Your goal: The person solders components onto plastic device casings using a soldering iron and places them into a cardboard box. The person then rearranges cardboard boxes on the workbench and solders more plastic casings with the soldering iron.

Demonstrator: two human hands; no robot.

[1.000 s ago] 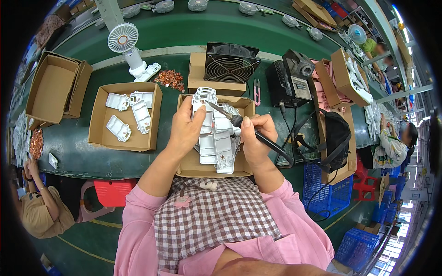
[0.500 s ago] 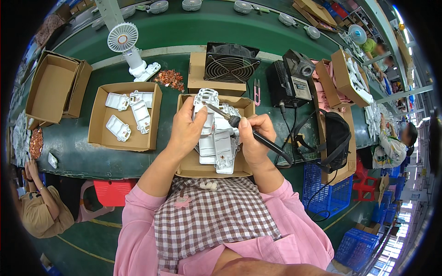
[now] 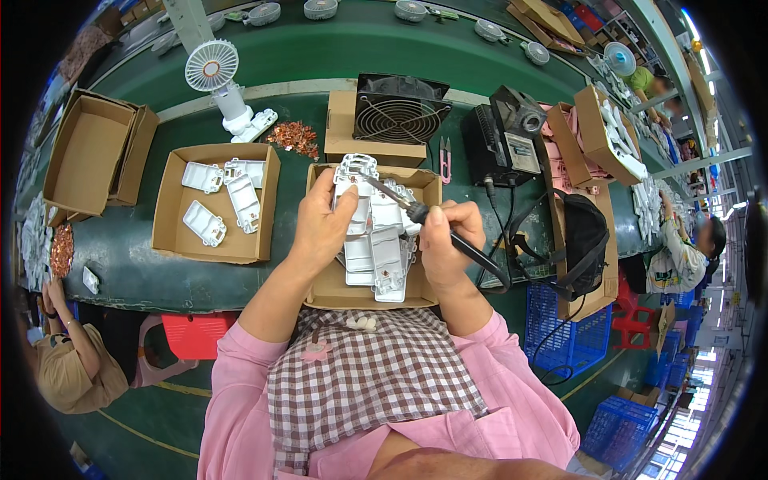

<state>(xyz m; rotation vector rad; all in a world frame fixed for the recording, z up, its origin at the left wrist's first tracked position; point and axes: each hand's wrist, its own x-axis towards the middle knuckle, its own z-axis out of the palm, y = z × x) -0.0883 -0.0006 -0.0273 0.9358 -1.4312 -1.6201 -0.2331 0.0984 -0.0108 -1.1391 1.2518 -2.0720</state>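
Observation:
My left hand [image 3: 322, 218] is closed on a white plastic housing [image 3: 357, 166], thumb on its face and fingers along its left side. Between the fingers of my right hand [image 3: 450, 240] is the black handle of a soldering iron [image 3: 418, 213]. Its metal shaft slants up and left, with the tip close to the housing's right edge; whether they touch I cannot tell. Both hands are over a cardboard box [image 3: 330, 292], where several more white housings [image 3: 388, 260] lie stacked.
A second box [image 3: 268, 200] at left holds several housings. Copper-coloured small parts [image 3: 293, 138], a white fan [image 3: 212, 66], a black blower fan [image 3: 400, 112], pink snips [image 3: 446, 160] and a black soldering station [image 3: 504, 144] stand behind. The iron's cable trails right. A co-worker [image 3: 76, 352] sits at left.
My right hand and the soldering iron have shifted slightly right, the tip moving away from the housing's middle. The left hand keeps its hold. Fans on the far green belt have moved left.

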